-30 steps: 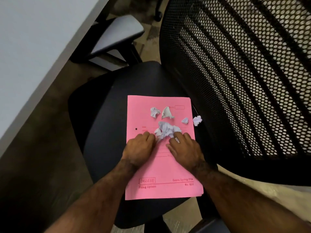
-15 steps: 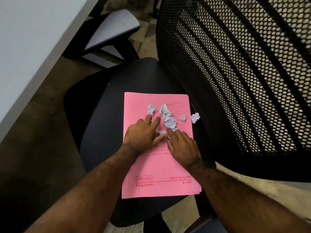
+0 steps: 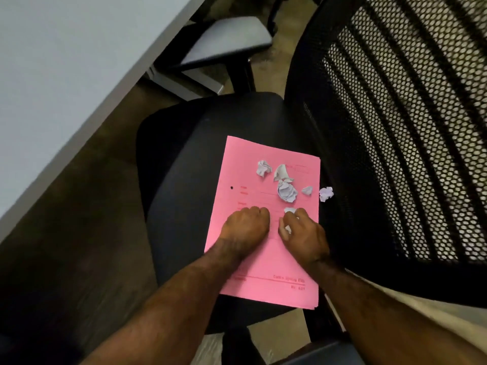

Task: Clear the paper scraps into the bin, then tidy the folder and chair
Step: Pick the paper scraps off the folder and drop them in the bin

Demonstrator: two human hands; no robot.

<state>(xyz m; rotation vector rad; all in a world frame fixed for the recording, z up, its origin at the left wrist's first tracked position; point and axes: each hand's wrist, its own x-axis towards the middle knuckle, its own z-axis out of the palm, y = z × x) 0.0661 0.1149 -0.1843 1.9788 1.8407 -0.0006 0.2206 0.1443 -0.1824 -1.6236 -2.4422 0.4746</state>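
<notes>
On the black chair seat (image 3: 184, 206) at the middle of the frame lies a pink folder (image 3: 253, 259), flat, with crumpled white paper scraps on its upper half. Both hands rest on the folder's middle. The left hand (image 3: 246, 227) is curled into a loose fist, knuckles up; whether it holds any paper I cannot tell. The right hand (image 3: 303, 233) is closed round a scrap of white paper (image 3: 289, 210), which peeps out between its fingers.

Judging by how things lie, the clearing is only begun. Four scraps sit loose on the folder: one small ball (image 3: 264, 168) toward the upper middle, a folded piece (image 3: 282, 173) just beside it, a larger wad (image 3: 286, 192) touching that piece from below, and a tiny bit (image 3: 307, 191) near the right edge. A fifth scrap (image 3: 326, 193) lies off the folder on the seat, just beside the mesh chair back (image 3: 395, 154). No bin is in view, so nothing can be said to have reached it. The folder and the chair are not yet tidied.

The folder's long axis runs from the lower part of the frame to the upper part, leaning slightly left at the top. Its printed line sits near the lower edge, closest to the person, so it reads upright from where they stand. A grey desk (image 3: 66, 75) fills the upper left.
</notes>
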